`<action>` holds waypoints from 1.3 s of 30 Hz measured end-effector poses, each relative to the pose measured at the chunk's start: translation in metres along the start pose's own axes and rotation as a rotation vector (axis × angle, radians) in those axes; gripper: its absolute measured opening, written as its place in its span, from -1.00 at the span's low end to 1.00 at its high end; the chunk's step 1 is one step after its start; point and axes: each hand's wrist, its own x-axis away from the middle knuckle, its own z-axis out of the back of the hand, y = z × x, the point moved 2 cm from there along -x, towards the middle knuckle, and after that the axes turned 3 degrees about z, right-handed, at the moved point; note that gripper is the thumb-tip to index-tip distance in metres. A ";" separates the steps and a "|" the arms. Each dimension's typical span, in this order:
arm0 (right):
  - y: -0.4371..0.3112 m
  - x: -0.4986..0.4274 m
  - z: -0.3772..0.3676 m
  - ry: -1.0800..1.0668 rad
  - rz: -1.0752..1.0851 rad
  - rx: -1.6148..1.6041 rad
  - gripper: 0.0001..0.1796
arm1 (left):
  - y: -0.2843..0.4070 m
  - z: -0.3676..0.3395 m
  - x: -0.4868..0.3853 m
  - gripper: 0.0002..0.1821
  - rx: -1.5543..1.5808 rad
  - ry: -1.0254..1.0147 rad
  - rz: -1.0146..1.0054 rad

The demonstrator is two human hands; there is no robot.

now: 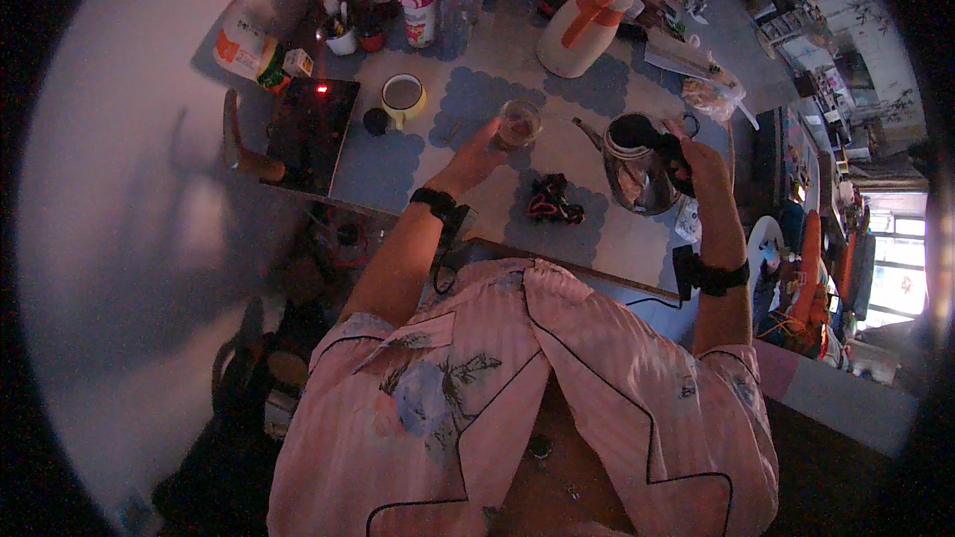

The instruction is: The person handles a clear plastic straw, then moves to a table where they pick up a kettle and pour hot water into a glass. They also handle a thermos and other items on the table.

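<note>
My left hand (477, 159) has its fingers round the near left side of a small clear glass cup (519, 125), which holds something reddish. To the right, my right hand (697, 160) grips the black handle of a shiny metal kettle (642, 183) with a black lid. The kettle's spout points left, towards the cup, with a gap between them. I cannot tell whether the kettle touches the table. A dark tangled cord or band with pink parts (556, 200) lies on the patterned tabletop (477, 201), between the cup and the kettle, nearer to me.
A yellow mug (404, 95) stands left of the cup, beside a small dark round object (376, 121). Further left is a black panel with a red display (310, 138). A white and orange jug (582, 28), a pink-lidded container (418, 11) and a clear bottle (458, 11) stand behind.
</note>
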 end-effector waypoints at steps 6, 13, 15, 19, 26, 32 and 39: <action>0.027 -0.019 0.012 0.005 0.314 0.229 -0.63 | 0.027 0.002 0.010 -0.40 0.175 -0.013 0.067; 0.020 -0.013 0.013 0.021 -0.027 0.111 -0.62 | 0.054 0.007 0.012 -0.45 0.218 -0.009 0.131; 0.018 -0.014 0.012 0.004 0.051 0.058 -0.61 | 0.048 0.006 0.014 -0.43 0.129 0.021 0.122; 0.016 -0.030 0.010 -0.085 0.378 0.276 -0.60 | 0.030 0.000 0.013 -0.40 0.056 0.079 0.054; 0.005 -0.030 0.014 -0.132 0.109 0.630 -0.75 | 0.021 0.002 0.014 -0.37 0.389 0.000 0.068; 0.010 -0.042 0.018 -0.184 0.122 0.837 -0.77 | 0.003 0.001 0.005 -0.28 -0.036 -0.010 0.039; 0.001 -0.039 0.022 -0.141 -0.120 0.488 -0.70 | -0.031 -0.007 0.003 -0.15 0.327 -0.026 0.083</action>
